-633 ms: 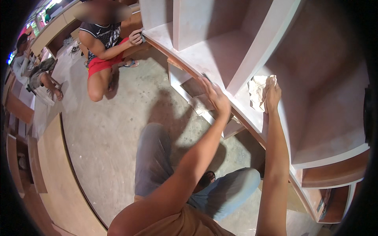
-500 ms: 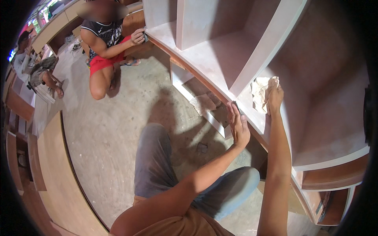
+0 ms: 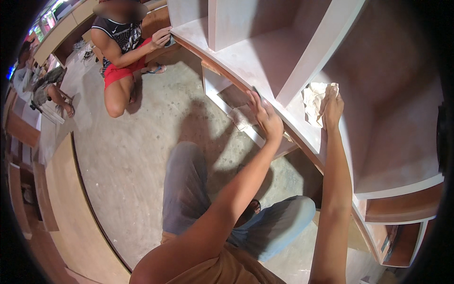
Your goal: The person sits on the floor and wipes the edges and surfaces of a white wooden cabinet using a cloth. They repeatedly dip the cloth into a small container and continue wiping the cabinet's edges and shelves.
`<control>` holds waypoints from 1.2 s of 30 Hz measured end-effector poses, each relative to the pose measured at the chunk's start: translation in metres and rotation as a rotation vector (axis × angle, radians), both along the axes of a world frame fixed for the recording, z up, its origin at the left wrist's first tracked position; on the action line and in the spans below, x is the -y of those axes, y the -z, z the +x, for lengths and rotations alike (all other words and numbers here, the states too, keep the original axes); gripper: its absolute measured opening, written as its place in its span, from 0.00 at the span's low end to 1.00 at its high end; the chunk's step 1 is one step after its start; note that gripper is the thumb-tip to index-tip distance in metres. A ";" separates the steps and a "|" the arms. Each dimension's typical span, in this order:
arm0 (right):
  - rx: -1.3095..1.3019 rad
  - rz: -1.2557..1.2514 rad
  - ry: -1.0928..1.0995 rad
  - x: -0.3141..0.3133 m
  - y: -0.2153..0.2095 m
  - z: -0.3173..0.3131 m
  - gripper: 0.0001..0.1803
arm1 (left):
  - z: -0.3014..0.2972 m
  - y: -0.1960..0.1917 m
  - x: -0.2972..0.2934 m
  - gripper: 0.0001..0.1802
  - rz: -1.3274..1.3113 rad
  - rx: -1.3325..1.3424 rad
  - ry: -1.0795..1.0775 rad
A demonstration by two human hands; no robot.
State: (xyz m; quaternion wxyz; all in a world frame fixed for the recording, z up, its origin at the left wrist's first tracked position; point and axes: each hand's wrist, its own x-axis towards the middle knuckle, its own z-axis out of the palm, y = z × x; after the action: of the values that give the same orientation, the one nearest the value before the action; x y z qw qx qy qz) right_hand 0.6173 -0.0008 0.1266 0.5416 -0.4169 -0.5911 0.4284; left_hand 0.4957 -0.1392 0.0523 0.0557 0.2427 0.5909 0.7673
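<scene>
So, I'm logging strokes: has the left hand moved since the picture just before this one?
Yes: the left hand moved up-left along the cabinet's front edge, from below the pale divider's foot to its left.

left hand (image 3: 268, 120) | moved back along cabinet edge (image 3: 227, 74) (after nearing right hand (image 3: 334, 110))
</scene>
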 end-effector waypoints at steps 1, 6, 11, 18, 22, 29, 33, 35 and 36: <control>-0.049 -0.030 -0.037 -0.004 0.003 0.000 0.20 | -0.002 -0.002 -0.002 0.32 0.017 0.004 -0.013; 0.017 0.036 0.031 -0.003 -0.004 -0.003 0.21 | 0.041 0.023 0.017 0.31 -0.108 -0.147 0.108; -0.077 0.003 -0.029 -0.001 0.003 -0.005 0.25 | -0.030 0.005 -0.009 0.32 -0.068 -0.067 -0.086; -0.025 0.053 -0.032 0.004 -0.004 0.001 0.23 | 0.015 0.014 -0.002 0.32 -0.120 -0.156 -0.066; -0.031 -0.002 -0.062 -0.004 0.000 -0.003 0.22 | -0.110 0.001 -0.029 0.34 -0.154 -0.057 -0.183; 0.015 0.071 0.046 -0.014 0.008 -0.001 0.22 | 0.043 0.041 0.049 0.29 -0.114 -0.387 0.186; 0.013 0.056 -0.031 -0.010 0.005 0.006 0.23 | -0.002 0.052 0.088 0.24 0.054 -0.133 0.370; 0.026 0.028 -0.030 -0.005 0.003 -0.002 0.24 | -0.035 0.071 0.087 0.24 0.138 0.341 0.401; 0.035 0.023 -0.023 -0.003 0.000 -0.003 0.23 | -0.051 0.065 0.089 0.20 0.163 0.502 0.421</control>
State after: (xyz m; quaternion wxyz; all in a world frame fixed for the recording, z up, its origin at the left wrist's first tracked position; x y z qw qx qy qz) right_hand 0.6143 0.0026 0.1263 0.5310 -0.4114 -0.6100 0.4203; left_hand 0.4444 -0.2286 -0.0125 0.3374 0.1664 0.4324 0.8194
